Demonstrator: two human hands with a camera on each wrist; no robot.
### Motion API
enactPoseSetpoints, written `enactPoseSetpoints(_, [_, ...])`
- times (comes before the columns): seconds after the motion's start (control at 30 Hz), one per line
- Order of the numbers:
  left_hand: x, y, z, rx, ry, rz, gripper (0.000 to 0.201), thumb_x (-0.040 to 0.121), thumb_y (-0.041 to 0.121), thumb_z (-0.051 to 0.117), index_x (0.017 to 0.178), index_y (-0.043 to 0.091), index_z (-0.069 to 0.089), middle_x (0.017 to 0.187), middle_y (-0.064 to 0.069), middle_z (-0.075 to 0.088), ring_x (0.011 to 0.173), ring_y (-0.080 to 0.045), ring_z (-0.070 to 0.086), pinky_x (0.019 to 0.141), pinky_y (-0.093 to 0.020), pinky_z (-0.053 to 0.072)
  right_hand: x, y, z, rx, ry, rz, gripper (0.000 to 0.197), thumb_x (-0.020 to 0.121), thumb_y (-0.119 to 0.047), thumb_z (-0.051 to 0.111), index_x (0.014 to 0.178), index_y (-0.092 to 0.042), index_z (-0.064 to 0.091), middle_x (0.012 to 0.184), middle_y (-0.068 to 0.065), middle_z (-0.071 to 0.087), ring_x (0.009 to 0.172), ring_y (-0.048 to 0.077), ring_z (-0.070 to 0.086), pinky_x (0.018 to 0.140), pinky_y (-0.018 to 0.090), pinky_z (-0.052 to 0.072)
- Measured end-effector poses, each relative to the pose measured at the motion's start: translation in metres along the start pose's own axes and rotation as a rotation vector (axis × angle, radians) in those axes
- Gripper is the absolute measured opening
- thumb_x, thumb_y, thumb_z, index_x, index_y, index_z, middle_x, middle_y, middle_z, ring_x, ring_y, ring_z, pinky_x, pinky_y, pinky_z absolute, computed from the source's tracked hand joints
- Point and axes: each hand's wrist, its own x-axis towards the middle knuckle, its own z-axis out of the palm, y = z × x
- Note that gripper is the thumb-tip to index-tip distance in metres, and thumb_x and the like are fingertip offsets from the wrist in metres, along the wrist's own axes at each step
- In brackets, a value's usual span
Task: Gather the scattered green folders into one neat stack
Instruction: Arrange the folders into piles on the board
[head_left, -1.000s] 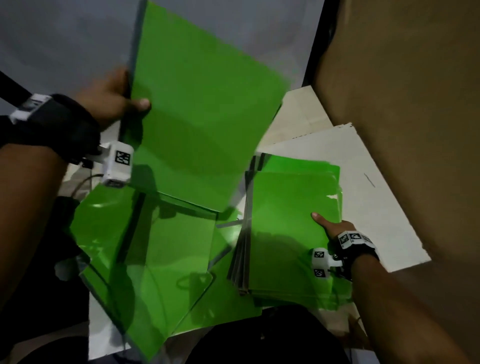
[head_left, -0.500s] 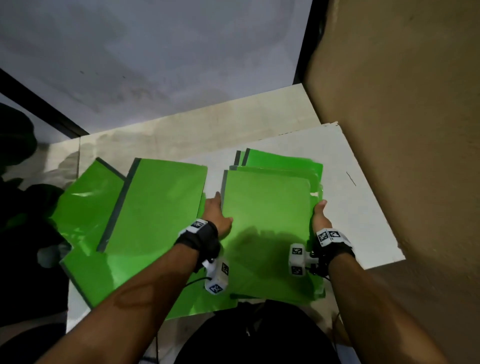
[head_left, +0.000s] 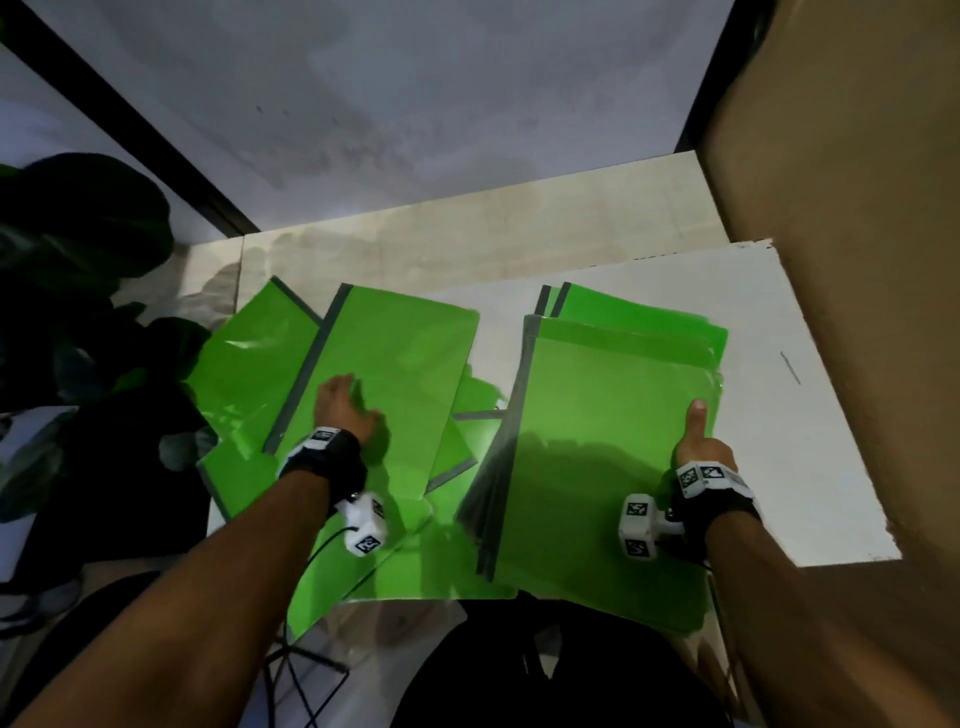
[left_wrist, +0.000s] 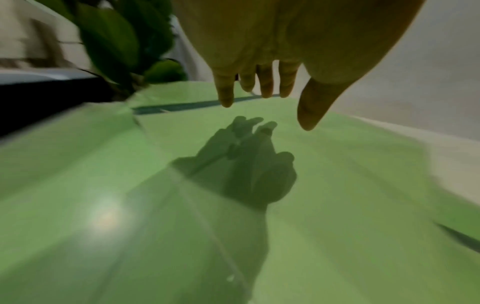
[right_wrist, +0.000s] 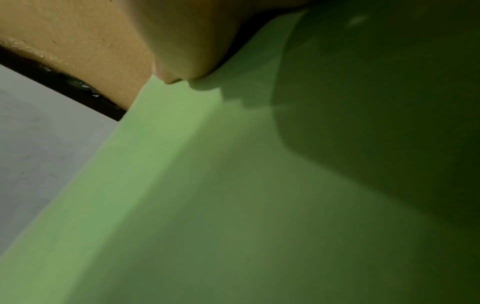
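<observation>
Green plastic folders, dark spine strips, in two groups on a white board (head_left: 810, 415) laid over the pale worktop (head_left: 519, 228).

Item 1, stack (head_left: 613, 457): right-hand group, several folders deep, spines fanned along its near-left edge, two upper corners jutting out at the far end. Not yet square.

Item 2, loose folders: left-hand group, overlapped at differing angles. Uppermost is a tilted folder (head_left: 395, 374); another (head_left: 244, 364) lies partly under it to the left, and more show beneath toward the near edge.

Item 3, left hand (head_left: 345, 410): above the tilted folder, fingers (left_wrist: 226, 94) spread and relaxed, holding nothing. The wrist view shows its shadow on the sheet below, so it appears to hover rather than press.

Item 4, right hand (head_left: 704, 447): at the right edge of the stack, thumb laid flat on the top sheet. Its other fingers are hidden past the edge; whether they curl under cannot be told.

Handling note, as judgement: the step in hand looks to be fetching the tilted folder. Best taken at the spine, where it is stiffest, since these glossy sheets are likely to slide and bend. Carry it across spine-to-spine with the stack, keep the right hand bracing the far edge, then tap the fanned spines and the jutting corners flush.

Also present: dark leafy plant (head_left: 78, 260) at left, brown wall (head_left: 857, 260) at right.
</observation>
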Motion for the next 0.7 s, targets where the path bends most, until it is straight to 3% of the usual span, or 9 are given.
enactPoseSetpoints(0.1, [0.018, -0.047, -0.016, -0.012, 0.022, -0.217, 0.074, 0.077, 0.024, 0.074, 0.137, 0.0, 0.036, 0.143, -0.02, 0.031, 0.132, -0.038, 0.036, 0.112, -0.038, 0.032, 0.003, 0.001, 0.003, -0.017, 0.018, -0.014, 0.098, 0.083, -0.08, 0.007, 0.077, 0.003, 0.06, 0.075, 0.023, 0.056, 0.063, 0.026, 0.053, 0.06, 0.033, 0.037])
enactPoseSetpoints(0.2, [0.027, -0.069, -0.015, 0.033, -0.097, -0.337, 0.098, 0.077, 0.034, 0.074, 0.148, 0.004, 0.014, 0.156, -0.017, 0.013, 0.144, -0.034, 0.018, 0.117, -0.043, 0.024, 0.003, 0.0, 0.004, -0.061, 0.033, -0.013, 0.096, 0.086, -0.077, 0.008, 0.077, 0.004, 0.058, 0.084, 0.026, 0.053, 0.073, 0.03, 0.052, 0.067, 0.035, 0.036])
enactPoseSetpoints(0.27, [0.032, -0.072, -0.014, 0.081, -0.157, -0.376, 0.111, 0.076, 0.038, 0.076, 0.151, 0.006, 0.0, 0.158, -0.013, 0.007, 0.146, -0.031, 0.013, 0.117, -0.044, 0.023, 0.005, 0.0, 0.005, -0.106, 0.035, -0.006, 0.097, 0.088, -0.075, 0.008, 0.088, 0.005, 0.063, 0.086, 0.028, 0.053, 0.077, 0.032, 0.053, 0.068, 0.036, 0.036])
enactPoseSetpoints(0.33, [0.037, -0.072, -0.017, 0.187, -0.165, -0.385, 0.113, 0.069, 0.045, 0.079, 0.15, 0.011, 0.008, 0.154, -0.015, 0.016, 0.141, -0.035, 0.024, 0.112, -0.048, 0.031, 0.006, -0.001, 0.008, -0.14, 0.042, -0.004, 0.095, 0.089, -0.073, 0.007, 0.102, 0.002, 0.066, 0.088, 0.03, 0.055, 0.081, 0.034, 0.056, 0.07, 0.036, 0.037])
enactPoseSetpoints(0.43, [0.046, -0.068, -0.023, 0.192, -0.138, -0.368, 0.093, 0.066, 0.04, 0.083, 0.136, 0.009, 0.031, 0.135, -0.018, 0.036, 0.12, -0.039, 0.045, 0.096, -0.047, 0.046, 0.008, -0.002, 0.01, -0.13, 0.086, 0.032, 0.105, 0.085, -0.077, 0.004, 0.093, 0.009, 0.063, 0.097, 0.034, 0.058, 0.085, 0.036, 0.057, 0.073, 0.038, 0.04])
enactPoseSetpoints(0.5, [0.05, -0.068, -0.027, 0.025, -0.142, -0.307, 0.064, 0.083, 0.028, 0.07, 0.131, 0.002, 0.037, 0.124, -0.02, 0.045, 0.11, -0.038, 0.05, 0.086, -0.04, 0.046, 0.009, -0.004, 0.011, -0.133, 0.111, 0.055, 0.105, 0.083, -0.079, 0.005, 0.092, 0.009, 0.061, 0.103, 0.035, 0.058, 0.086, 0.037, 0.055, 0.075, 0.04, 0.039])
enactPoseSetpoints(0.57, [0.049, -0.072, -0.036, -0.111, -0.142, -0.198, 0.034, 0.096, 0.023, 0.05, 0.122, 0.001, 0.046, 0.104, -0.02, 0.051, 0.093, -0.034, 0.051, 0.076, -0.036, 0.038, 0.008, -0.006, 0.013, -0.124, 0.124, 0.07, 0.104, 0.083, -0.08, 0.006, 0.093, 0.009, 0.06, 0.108, 0.036, 0.057, 0.092, 0.039, 0.056, 0.079, 0.041, 0.039])
enactPoseSetpoints(0.63, [0.049, -0.086, -0.047, -0.115, -0.131, -0.078, 0.022, 0.098, 0.021, 0.045, 0.112, 0.005, 0.05, 0.092, -0.019, 0.052, 0.082, -0.029, 0.049, 0.071, -0.034, 0.036, 0.01, -0.006, 0.014, -0.135, 0.132, 0.075, 0.102, 0.086, -0.077, 0.007, 0.103, 0.008, 0.06, 0.113, 0.037, 0.056, 0.101, 0.041, 0.057, 0.082, 0.043, 0.04])
enactPoseSetpoints(0.7, [0.051, -0.104, -0.062, -0.051, -0.107, -0.009, 0.021, 0.096, 0.02, 0.049, 0.113, 0.008, 0.051, 0.088, -0.018, 0.056, 0.079, -0.028, 0.052, 0.068, -0.032, 0.037, 0.009, -0.008, 0.014, -0.167, 0.128, 0.069, 0.097, 0.089, -0.073, 0.007, 0.12, 0.004, 0.057, 0.118, 0.037, 0.055, 0.108, 0.043, 0.056, 0.087, 0.045, 0.041])
